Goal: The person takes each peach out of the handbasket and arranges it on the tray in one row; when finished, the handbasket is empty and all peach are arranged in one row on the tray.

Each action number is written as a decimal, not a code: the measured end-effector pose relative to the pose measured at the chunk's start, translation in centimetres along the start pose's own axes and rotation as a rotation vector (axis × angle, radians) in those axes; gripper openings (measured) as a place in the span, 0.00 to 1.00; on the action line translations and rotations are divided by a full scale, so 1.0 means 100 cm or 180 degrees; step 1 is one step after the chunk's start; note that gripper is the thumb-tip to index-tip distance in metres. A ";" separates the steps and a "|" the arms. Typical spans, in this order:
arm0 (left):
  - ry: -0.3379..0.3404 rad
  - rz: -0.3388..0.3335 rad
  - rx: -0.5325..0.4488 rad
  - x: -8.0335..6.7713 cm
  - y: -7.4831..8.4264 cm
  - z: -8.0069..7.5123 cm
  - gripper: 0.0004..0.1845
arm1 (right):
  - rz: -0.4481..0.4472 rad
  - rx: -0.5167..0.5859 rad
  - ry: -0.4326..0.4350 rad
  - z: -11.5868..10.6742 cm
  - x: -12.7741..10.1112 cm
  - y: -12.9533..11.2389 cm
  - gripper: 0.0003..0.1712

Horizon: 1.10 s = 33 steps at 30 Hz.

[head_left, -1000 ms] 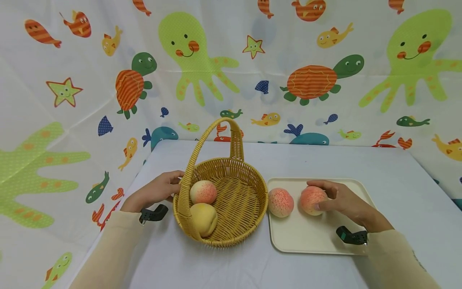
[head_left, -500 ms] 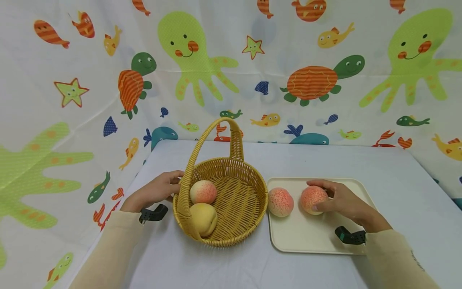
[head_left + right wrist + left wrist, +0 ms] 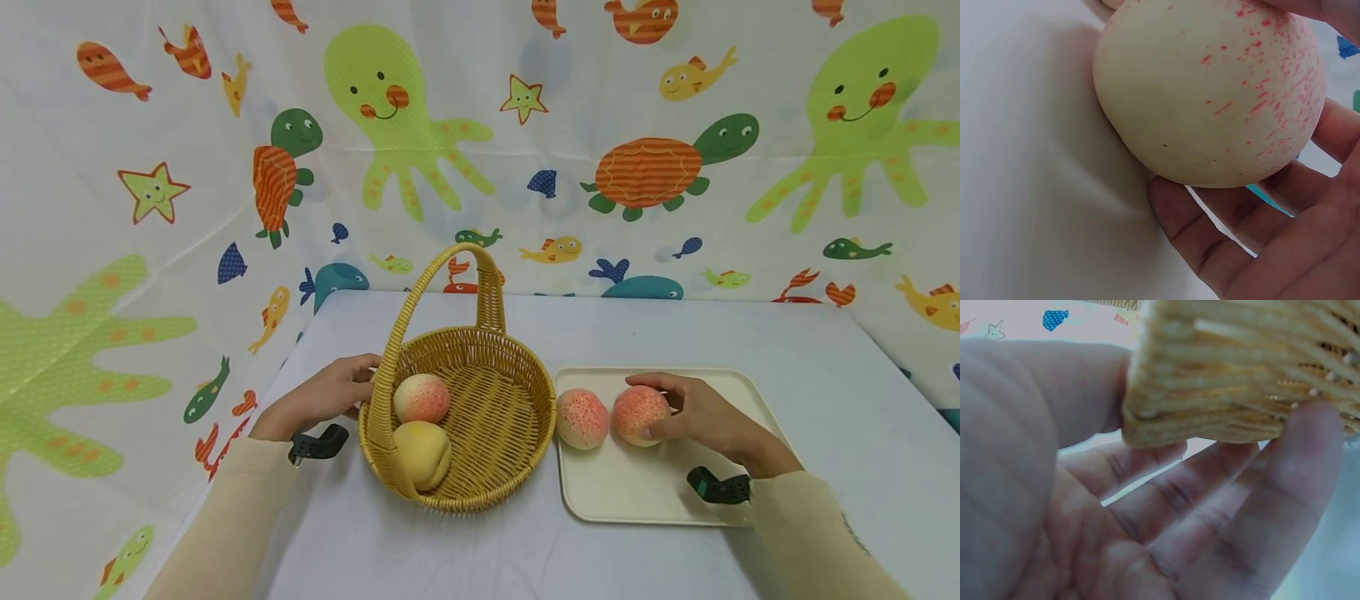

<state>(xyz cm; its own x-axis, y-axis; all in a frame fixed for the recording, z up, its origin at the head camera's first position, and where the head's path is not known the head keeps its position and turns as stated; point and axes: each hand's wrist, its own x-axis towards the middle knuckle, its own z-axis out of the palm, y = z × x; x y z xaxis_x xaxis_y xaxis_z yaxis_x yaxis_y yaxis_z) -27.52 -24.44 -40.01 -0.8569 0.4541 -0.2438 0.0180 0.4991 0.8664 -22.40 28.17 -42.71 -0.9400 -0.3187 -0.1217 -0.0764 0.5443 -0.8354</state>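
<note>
The held peach point(image 3: 639, 415), pink-speckled over a pale underside point(image 3: 1210, 94), sits just right of centre in the head view, over the cream tray point(image 3: 660, 500). The right hand point(image 3: 701, 417) grips it, fingers curled over its top and far side and the thumb on its near side. Compared with half a second ago, peach and hand have shifted a little to the left of the frame, so the held fruit now lies just beside the second peach point(image 3: 582, 418) at the tray's left edge; whether the two touch cannot be told. The right wrist view shows the fingers point(image 3: 1210, 250) cupped beneath the fruit against the pale tray surface.

Left of the tray stands the wicker basket point(image 3: 510, 487) with its tall arched handle point(image 3: 420, 292), holding two peaches: a pink-blushed one point(image 3: 422, 398) and a yellower one point(image 3: 423, 454) nearer the bottom of the frame. The left hand point(image 3: 322, 398) rests against the basket's left rim, unchanged from the earlier frames; in the left wrist view its straight fingers point(image 3: 1210, 519) lie under the woven rim point(image 3: 1235, 381), thumb behind.

All stands on a white table point(image 3: 825, 350) before a sea-creature curtain point(image 3: 645, 167).
</note>
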 end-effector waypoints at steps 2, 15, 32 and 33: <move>0.0005 -0.0013 0.0007 0.000 0.000 0.000 0.25 | -0.0009 0.0000 -0.0009 0.001 0.001 -0.001 0.44; 0.0003 -0.0013 0.0045 -0.001 0.000 0.000 0.25 | -0.0034 0.0076 -0.0081 0.003 0.003 0.000 0.46; 0.0063 -0.0082 0.0123 0.001 -0.003 0.000 0.24 | -0.0121 0.0189 -0.0080 0.005 0.006 0.002 0.46; 0.0059 -0.0070 0.0128 0.001 -0.003 0.000 0.24 | -0.0130 0.0208 -0.0088 0.005 0.006 0.003 0.46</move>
<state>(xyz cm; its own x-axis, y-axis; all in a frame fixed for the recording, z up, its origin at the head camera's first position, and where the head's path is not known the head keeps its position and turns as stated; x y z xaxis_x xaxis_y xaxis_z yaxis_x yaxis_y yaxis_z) -27.63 -24.54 -40.32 -0.8667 0.4292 -0.2541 0.0195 0.5381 0.8426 -22.80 27.75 -43.27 -0.9270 -0.3612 -0.1008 -0.0917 0.4789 -0.8730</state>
